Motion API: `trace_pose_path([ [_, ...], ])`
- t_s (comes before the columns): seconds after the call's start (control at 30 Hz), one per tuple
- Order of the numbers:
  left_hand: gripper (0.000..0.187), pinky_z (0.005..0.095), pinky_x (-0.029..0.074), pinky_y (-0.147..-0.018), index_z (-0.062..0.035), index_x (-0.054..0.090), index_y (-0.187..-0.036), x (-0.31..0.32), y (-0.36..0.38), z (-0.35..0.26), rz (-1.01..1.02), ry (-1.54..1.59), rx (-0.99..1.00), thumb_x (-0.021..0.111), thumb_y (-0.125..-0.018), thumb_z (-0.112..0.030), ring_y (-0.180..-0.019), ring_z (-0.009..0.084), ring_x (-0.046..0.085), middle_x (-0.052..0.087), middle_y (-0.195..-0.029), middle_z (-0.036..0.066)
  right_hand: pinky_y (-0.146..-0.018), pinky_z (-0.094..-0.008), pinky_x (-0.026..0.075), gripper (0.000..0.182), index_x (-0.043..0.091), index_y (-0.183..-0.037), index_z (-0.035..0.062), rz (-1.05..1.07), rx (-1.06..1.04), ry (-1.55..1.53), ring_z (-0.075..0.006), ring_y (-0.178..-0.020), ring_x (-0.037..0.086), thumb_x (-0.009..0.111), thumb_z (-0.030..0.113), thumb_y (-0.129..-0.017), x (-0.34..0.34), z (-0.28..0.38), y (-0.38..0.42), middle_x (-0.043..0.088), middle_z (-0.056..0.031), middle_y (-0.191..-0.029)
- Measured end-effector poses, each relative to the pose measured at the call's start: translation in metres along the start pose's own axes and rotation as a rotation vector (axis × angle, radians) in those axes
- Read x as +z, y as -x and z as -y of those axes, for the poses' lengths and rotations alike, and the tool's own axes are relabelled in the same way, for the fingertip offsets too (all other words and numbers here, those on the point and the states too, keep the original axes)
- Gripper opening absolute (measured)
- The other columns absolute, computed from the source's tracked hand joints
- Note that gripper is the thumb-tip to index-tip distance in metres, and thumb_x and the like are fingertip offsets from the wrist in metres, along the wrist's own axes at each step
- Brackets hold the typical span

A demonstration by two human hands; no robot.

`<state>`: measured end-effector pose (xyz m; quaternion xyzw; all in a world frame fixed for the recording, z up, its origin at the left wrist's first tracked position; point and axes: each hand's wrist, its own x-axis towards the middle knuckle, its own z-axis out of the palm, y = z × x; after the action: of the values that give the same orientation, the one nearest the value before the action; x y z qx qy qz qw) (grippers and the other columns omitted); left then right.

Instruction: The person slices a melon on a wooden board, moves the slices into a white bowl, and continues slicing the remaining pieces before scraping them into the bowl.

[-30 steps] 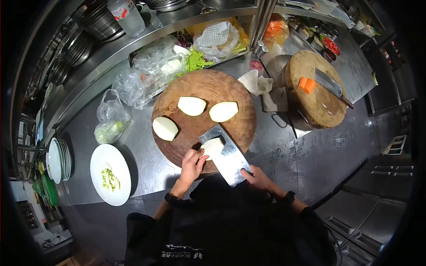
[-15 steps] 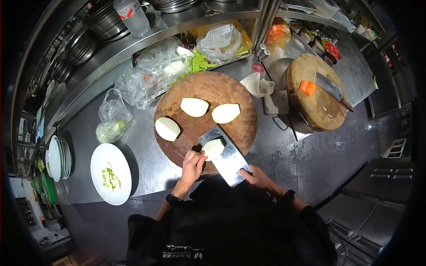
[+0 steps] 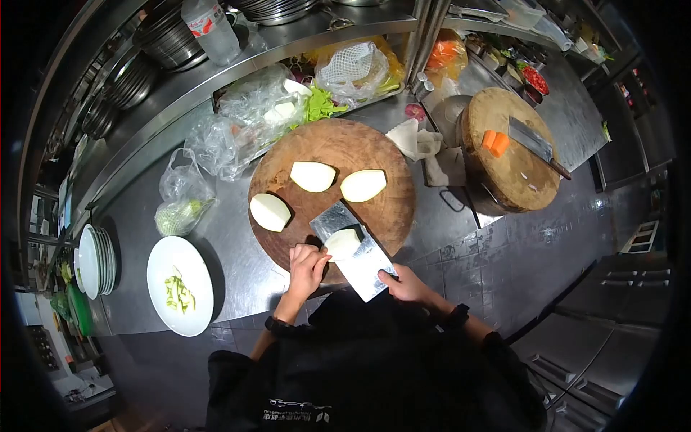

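My right hand (image 3: pixel 404 282) grips a wide-bladed cleaver (image 3: pixel 368 270) by its near end, over the front edge of a round wooden chopping board (image 3: pixel 338 147). A pale, peeled vegetable wedge (image 3: pixel 341 245) overlaps the broad face of the blade. Thumb and fingers of my left hand (image 3: pixel 306 269) pinch the wedge at its lower left corner. Three more pale vegetable pieces rest farther back on the board: one on the left (image 3: pixel 271 212), one in the middle (image 3: pixel 313 176) and one on the right (image 3: pixel 363 186).
Left of the board stands a white plate (image 3: pixel 160 288) with pale green strips (image 3: pixel 180 294). A stack of plates (image 3: pixel 101 259) is beyond it. Bagged vegetables (image 3: pixel 252 115) lie behind. On the right, a second chopping board (image 3: pixel 497 173) carries carrot pieces (image 3: pixel 496 143) and another cleaver (image 3: pixel 531 137).
The held cleaver and my right hand have shifted slightly left and toward me. My left hand and the wedge have moved a little left, with the pinch kept.
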<state>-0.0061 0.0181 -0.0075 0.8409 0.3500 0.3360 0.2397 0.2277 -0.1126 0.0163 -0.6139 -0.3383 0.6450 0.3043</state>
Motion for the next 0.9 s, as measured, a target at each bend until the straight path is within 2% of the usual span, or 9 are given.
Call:
trace_pose_path([
  [0.1,0.011,0.0371,0.036,-0.073,-0.0042,0.066,-0.082,-0.003,0.0,-0.002,0.021,-0.012,-0.008,0.07,-0.078,-0.013,-0.083,0.0262,0.051,0.057,-0.082,0.007,-0.06,-0.0285,0.045,0.028,0.057,-0.103,-0.001,0.001,0.068,0.11,-0.0119,-0.064,0.055,0.05,0.026,-0.097,-0.001,0.001,-0.003,0.058,-0.0036,-0.07],
  [0.17,0.009,0.0375,0.036,-0.073,-0.0054,0.066,-0.082,0.0,0.005,0.004,-0.04,-0.012,0.033,0.07,-0.077,-0.012,-0.08,0.0275,0.053,0.059,-0.081,0.008,-0.071,-0.0321,0.049,0.029,0.056,-0.111,-0.003,-0.04,-0.273,0.06,-0.0175,-0.076,0.06,0.052,0.022,-0.096,0.006,-0.026,-0.017,0.065,-0.0094,-0.083],
  [0.2,0.009,0.0382,0.035,-0.073,-0.0057,0.066,-0.081,0.003,0.008,0.009,-0.048,-0.012,0.027,0.07,-0.076,-0.012,-0.078,0.0276,0.054,0.06,-0.08,0.008,-0.056,-0.03,0.044,0.027,0.059,-0.098,0.0012,-0.128,-0.432,0.121,-0.0093,-0.06,0.052,0.053,0.027,-0.096,0.009,-0.027,-0.021,0.059,-0.0021,-0.071],
  [0.27,0.01,0.0388,0.035,-0.073,-0.0046,0.065,-0.079,0.001,0.003,0.006,-0.005,-0.037,0.032,0.07,-0.077,-0.013,-0.078,0.027,0.053,0.057,-0.078,0.008,-0.057,-0.0303,0.044,0.03,0.057,-0.103,-0.0006,-0.112,-0.289,0.175,-0.0112,-0.059,0.051,0.053,0.028,-0.096,0.005,-0.008,-0.01,0.059,-0.0039,-0.072],
  [0.33,0.011,0.0386,0.035,-0.073,-0.0044,0.064,-0.079,-0.004,-0.001,-0.001,0.018,-0.028,0.042,0.07,-0.078,-0.013,-0.078,0.0273,0.052,0.056,-0.077,0.008,-0.085,-0.0377,0.045,0.036,0.053,-0.117,-0.0032,-0.038,-0.126,0.218,-0.0293,-0.095,0.063,0.052,0.026,-0.096,0.003,0.015,0.004,0.065,-0.0219,-0.102],
  [0.47,0.012,0.0385,0.034,-0.072,-0.0051,0.063,-0.078,-0.001,0.005,0.005,0.007,-0.05,0.003,0.07,-0.079,-0.015,-0.078,0.0265,0.052,0.056,-0.078,0.007,-0.085,-0.0392,0.046,0.039,0.054,-0.116,-0.0023,-0.121,-0.171,0.359,-0.0333,-0.099,0.062,0.054,0.03,-0.095,0.012,0.006,-0.009,0.064,-0.0222,-0.105],
  [0.67,0.012,0.0385,0.034,-0.073,-0.0061,0.064,-0.077,-0.002,0.008,0.003,0.033,-0.061,0.061,0.07,-0.078,-0.017,-0.078,0.0259,0.051,0.056,-0.078,0.006,-0.083,-0.0412,0.047,0.041,0.056,-0.11,-0.0032,-0.103,-0.268,0.204,-0.0403,-0.097,0.061,0.055,0.035,-0.093,0.015,0.009,-0.005,0.064,-0.0262,-0.099],
  [0.77,0.013,0.0383,0.034,-0.074,-0.0058,0.063,-0.077,-0.003,0.007,0.003,0.037,-0.079,0.014,0.07,-0.078,-0.016,-0.079,0.0258,0.052,0.057,-0.079,0.006,-0.083,-0.042,0.047,0.041,0.057,-0.108,-0.0036,-0.164,-0.097,0.336,-0.0395,-0.098,0.061,0.056,0.035,-0.093,0.019,0.005,-0.013,0.064,-0.0261,-0.098],
  [0.9,0.012,0.0379,0.034,-0.073,-0.0063,0.064,-0.075,-0.004,0.005,0.0,0.057,-0.087,0.039,0.071,-0.077,-0.016,-0.079,0.0256,0.052,0.058,-0.078,0.006,-0.081,-0.0448,0.047,0.043,0.056,-0.107,-0.0043,-0.127,-0.121,0.29,-0.0424,-0.096,0.06,0.056,0.036,-0.093,0.017,0.02,0.0,0.063,-0.0278,-0.097],
])
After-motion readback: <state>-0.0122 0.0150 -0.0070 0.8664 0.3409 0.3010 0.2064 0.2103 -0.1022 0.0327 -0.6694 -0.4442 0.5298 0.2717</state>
